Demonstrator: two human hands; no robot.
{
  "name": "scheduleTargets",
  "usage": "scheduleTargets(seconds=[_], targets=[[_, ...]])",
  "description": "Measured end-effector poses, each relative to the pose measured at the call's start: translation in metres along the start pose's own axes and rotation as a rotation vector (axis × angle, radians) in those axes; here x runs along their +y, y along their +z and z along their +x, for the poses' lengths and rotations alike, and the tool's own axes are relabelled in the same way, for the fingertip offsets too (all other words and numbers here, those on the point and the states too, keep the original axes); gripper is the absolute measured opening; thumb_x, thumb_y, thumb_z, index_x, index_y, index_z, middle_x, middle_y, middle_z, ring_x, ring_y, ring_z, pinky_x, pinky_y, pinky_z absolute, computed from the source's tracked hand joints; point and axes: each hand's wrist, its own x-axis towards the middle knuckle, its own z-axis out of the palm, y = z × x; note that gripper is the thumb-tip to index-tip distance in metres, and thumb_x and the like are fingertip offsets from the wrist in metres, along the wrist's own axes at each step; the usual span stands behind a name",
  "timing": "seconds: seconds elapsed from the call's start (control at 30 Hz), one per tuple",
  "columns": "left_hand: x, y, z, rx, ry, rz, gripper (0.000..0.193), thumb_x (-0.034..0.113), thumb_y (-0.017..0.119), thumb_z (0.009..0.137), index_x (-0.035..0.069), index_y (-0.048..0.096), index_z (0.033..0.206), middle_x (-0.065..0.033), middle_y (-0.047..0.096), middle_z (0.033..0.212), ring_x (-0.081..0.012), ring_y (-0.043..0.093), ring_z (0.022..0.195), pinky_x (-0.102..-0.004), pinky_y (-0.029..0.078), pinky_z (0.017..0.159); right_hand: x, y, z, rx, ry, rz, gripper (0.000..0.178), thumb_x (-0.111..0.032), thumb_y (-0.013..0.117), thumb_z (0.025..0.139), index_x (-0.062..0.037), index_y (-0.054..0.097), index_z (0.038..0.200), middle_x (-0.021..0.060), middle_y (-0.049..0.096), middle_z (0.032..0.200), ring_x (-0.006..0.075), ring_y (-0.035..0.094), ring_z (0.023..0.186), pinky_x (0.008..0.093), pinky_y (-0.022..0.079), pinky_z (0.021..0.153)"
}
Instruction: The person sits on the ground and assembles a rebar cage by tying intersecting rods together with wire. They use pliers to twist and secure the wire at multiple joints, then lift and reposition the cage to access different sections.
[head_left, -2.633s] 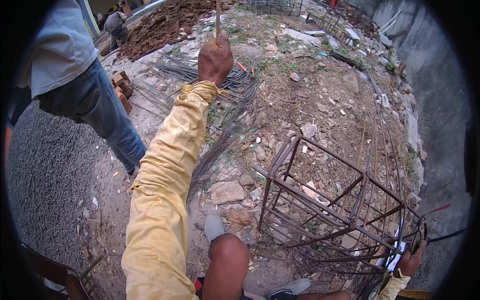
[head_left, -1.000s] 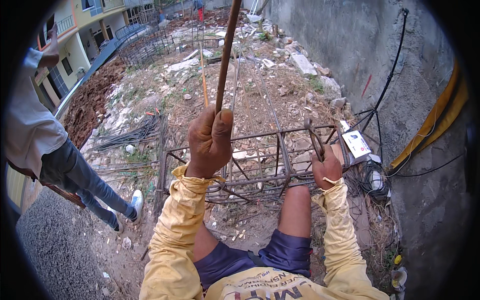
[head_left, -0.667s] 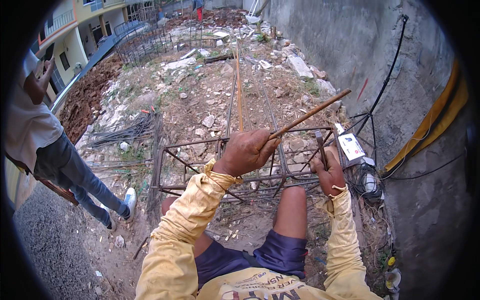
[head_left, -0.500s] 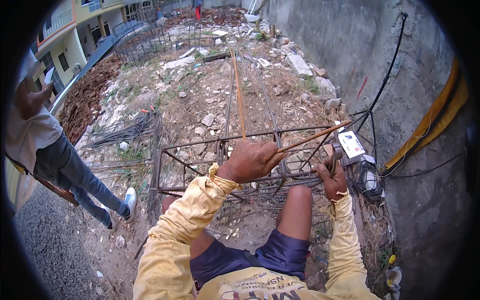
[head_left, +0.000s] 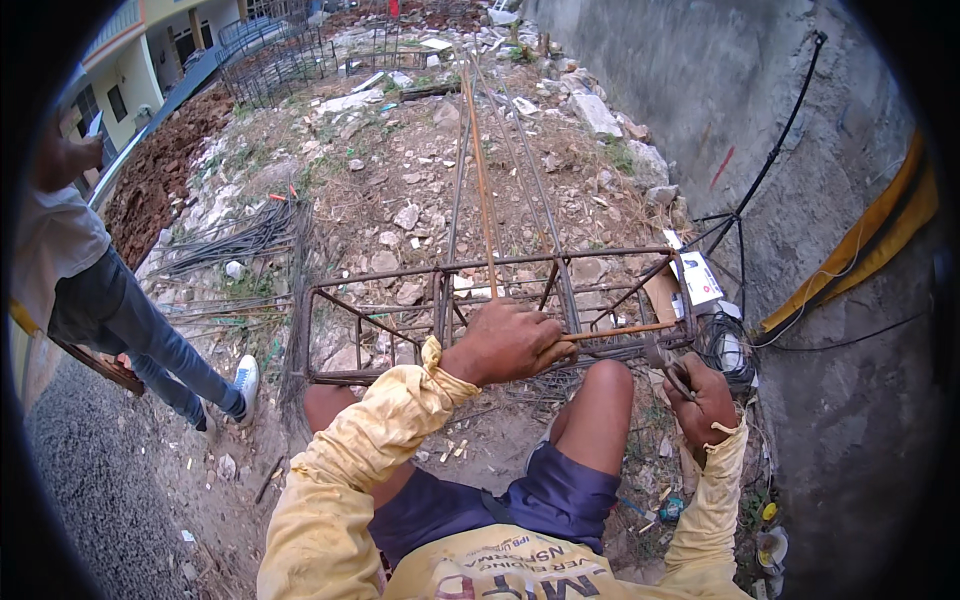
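Observation:
My left hand point(head_left: 510, 342) is closed round a rusty steel rod point(head_left: 620, 332) that points right across a rebar cage point(head_left: 400, 275). A longer rusty rod point(head_left: 482, 180) runs away from the same hand, over the cage and along the ground; whether the two are one bent piece is hidden by my fingers. My right hand point(head_left: 703, 400) grips dark metal pincers point(head_left: 660, 357) by the handles, their head just below the short rod's right end. Beyond the cage, dark bars point(head_left: 520, 180) stretch away from me. My bare knees are just under its near side.
A co-worker in jeans point(head_left: 150, 320) stands at the left beside gravel point(head_left: 90, 480). Bundled thin rods point(head_left: 235, 240) lie left of the cage. At right are a white printed box point(head_left: 700, 278), coiled wire point(head_left: 725, 350), a black metal stand point(head_left: 770, 160) and a concrete wall point(head_left: 680, 80). Rubble covers the ground ahead.
The short rod's right end has swung down from above the cage to nearly level. My right hand with the pincers has dropped lower and toward me.

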Motion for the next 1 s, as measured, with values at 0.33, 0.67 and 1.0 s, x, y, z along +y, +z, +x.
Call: scheduleTargets(seconds=[0.33, 0.67, 1.0], targets=[[0.014, 0.007, -0.007, 0.181, 0.063, -0.035, 0.022, 0.033, 0.068, 0.086, 0.013, 0.06, 0.087, -0.0027, 0.059, 0.075, -0.0217, 0.063, 0.073, -0.0366, 0.046, 0.066, -0.047, -0.068, 0.039, 0.032, 0.047, 1.228, 0.021, -0.017, 0.055, 0.095, -0.0035, 0.048, 0.109, 0.0121, 0.061, 0.079, 0.0214, 0.063, 0.063, 0.0314, 0.055, 0.054], [0.039, 0.007, -0.022, 0.138, -0.046, 0.039, 0.021, 0.027, 0.073, 0.081, 0.015, 0.063, 0.095, 0.0002, 0.058, 0.084, -0.019, 0.059, 0.091, -0.043, 0.043, 0.087, -0.082, 0.102, 0.264, -0.434, 0.451, 0.634, 0.029, -0.02, 0.062, 0.09, -0.0033, 0.052, 0.112, 0.0047, 0.061, 0.086, 0.0149, 0.064, 0.07, 0.0321, 0.056, 0.061], [0.07, -0.006, -0.065, 0.531, -0.482, -0.398, 0.044, 0.014, 0.068, 0.086, 0.005, 0.055, 0.128, -0.0143, 0.052, 0.129, -0.0299, 0.051, 0.121, -0.0428, 0.037, 0.107, -0.097, 0.163, 0.287, -0.372, 0.537, 0.84, 0.014, -0.017, 0.052, 0.091, -0.009, 0.048, 0.08, -0.0004, 0.049, 0.066, 0.0087, 0.041, 0.047, 0.0283, 0.04, 0.043]])
